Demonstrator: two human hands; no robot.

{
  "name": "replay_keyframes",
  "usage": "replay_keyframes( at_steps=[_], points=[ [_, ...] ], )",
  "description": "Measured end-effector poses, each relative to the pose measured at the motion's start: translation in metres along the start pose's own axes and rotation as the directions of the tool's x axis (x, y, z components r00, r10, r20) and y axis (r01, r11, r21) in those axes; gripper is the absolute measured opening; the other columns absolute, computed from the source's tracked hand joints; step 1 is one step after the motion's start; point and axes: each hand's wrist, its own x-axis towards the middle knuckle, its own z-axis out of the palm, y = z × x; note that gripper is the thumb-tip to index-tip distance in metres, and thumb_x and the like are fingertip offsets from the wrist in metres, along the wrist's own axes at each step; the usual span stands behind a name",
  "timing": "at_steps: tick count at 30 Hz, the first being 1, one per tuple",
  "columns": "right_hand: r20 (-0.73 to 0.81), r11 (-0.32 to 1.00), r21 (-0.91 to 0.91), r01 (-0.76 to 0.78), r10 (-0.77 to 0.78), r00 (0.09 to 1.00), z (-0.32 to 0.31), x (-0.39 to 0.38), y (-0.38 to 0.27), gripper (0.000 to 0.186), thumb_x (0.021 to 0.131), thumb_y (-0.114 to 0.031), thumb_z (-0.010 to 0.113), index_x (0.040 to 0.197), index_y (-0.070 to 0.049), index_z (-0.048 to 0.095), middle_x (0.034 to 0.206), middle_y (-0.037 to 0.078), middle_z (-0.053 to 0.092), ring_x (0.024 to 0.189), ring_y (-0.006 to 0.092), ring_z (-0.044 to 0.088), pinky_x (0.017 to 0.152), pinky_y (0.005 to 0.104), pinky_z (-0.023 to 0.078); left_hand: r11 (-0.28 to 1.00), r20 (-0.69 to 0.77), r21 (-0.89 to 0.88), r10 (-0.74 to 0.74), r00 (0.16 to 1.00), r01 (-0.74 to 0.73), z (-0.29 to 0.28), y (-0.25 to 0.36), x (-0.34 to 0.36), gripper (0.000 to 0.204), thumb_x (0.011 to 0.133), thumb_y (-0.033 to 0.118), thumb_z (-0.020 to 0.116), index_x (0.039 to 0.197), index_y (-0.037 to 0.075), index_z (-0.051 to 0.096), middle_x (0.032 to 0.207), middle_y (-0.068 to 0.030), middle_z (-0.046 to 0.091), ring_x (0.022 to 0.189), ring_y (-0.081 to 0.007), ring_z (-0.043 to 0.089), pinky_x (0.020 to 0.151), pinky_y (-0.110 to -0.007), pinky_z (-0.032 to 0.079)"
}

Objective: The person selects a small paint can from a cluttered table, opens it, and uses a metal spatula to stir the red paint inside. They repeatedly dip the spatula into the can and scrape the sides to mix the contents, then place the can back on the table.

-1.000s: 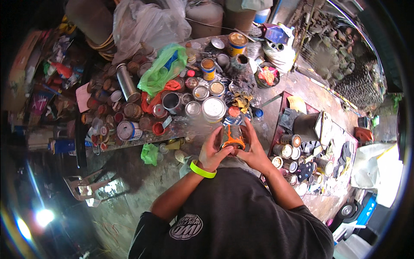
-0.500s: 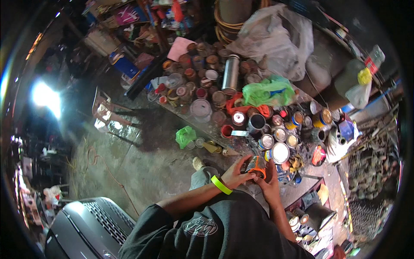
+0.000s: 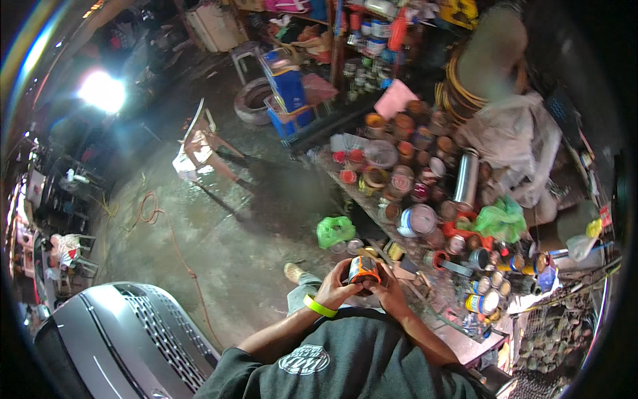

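I hold a small orange-streaked paint can [image 3: 363,268] in front of my chest with both hands. My left hand [image 3: 338,287], with a bright green band at the wrist, wraps the can's left side. My right hand [image 3: 389,294] closes on its right side and bottom. The can's lid faces up toward me. Just beyond my hands runs a low workbench [image 3: 372,211] crowded with several paint tins.
A tall steel flask [image 3: 466,176], a green plastic bag [image 3: 500,219] and a white-lidded tin [image 3: 417,220] sit on the bench. A green bag [image 3: 335,231] lies on the concrete floor. A grey car front [image 3: 126,339] is at lower left, an upturned stool [image 3: 199,143] and a tyre [image 3: 251,103] farther off.
The view has swung left: the bench slid to the right and the car and open floor came into sight. Both hands still grip the orange can, now closer to my chest.
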Motion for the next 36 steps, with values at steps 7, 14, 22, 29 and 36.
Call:
replay_keyframes(
  at_steps=[7,14,22,29,36],
  points=[
    [0.306,0.982,-0.183,-0.049,0.104,0.946,0.227,0.148,-0.012,0.071,0.092,-0.019,0.080,0.148,0.002,0.042,0.136,0.014,0.058,0.126,0.0204,0.057,0.108,0.0360,0.048,0.995,-0.439,-0.045,0.059,0.897,-0.088,-0.216,0.074,-0.057,0.075,0.081,0.003,0.078,0.146,-0.006,0.042,0.135,-0.0147,0.059,0.125,-0.0222,0.059,0.108,-0.037,0.049],
    [0.510,0.867,-0.482,-0.123,0.392,0.766,0.326,0.262,0.015,0.120,0.089,-0.050,0.081,0.161,0.011,0.007,0.164,0.030,0.030,0.153,0.0352,0.034,0.120,0.0424,0.036,0.898,-0.645,-0.344,-0.013,0.764,-0.276,-0.337,0.094,-0.085,0.064,0.087,0.010,0.064,0.147,-0.002,0.044,0.139,-0.0172,0.058,0.126,-0.0290,0.061,0.105,-0.047,0.055],
    [0.706,0.720,-0.692,0.056,0.659,0.259,0.327,0.378,0.011,0.074,0.104,-0.060,0.051,0.148,-0.001,0.055,0.166,0.023,0.033,0.152,0.0356,0.034,0.124,0.0399,0.027,0.795,-0.810,-0.441,-0.152,0.567,-0.416,-0.476,0.115,-0.059,0.054,0.088,0.009,0.067,0.139,0.009,0.049,0.133,-0.0120,0.060,0.120,-0.0291,0.064,0.099,-0.048,0.059],
    [0.794,0.777,-0.559,0.290,0.400,0.459,0.317,0.491,-0.169,0.055,0.104,-0.049,0.058,0.126,0.000,0.071,0.160,0.023,0.042,0.146,0.0367,0.043,0.119,0.0420,0.035,0.786,-0.694,-0.515,-0.148,0.705,-0.342,-0.616,0.203,0.084,0.054,0.088,0.017,0.067,0.141,0.013,0.055,0.143,-0.0078,0.058,0.128,-0.0266,0.060,0.107,-0.051,0.053],
    [0.633,0.906,-0.124,0.405,-0.243,0.735,0.316,0.565,-0.275,0.038,0.101,-0.019,0.070,0.134,-0.003,0.064,0.149,0.021,0.054,0.143,0.0334,0.048,0.116,0.0465,0.039,0.936,-0.644,-0.292,-0.040,0.764,-0.196,-0.729,0.355,0.295,0.053,0.094,0.027,0.071,0.140,0.009,0.052,0.128,-0.0104,0.063,0.116,-0.0268,0.061,0.107,-0.054,0.053]
  ],
)
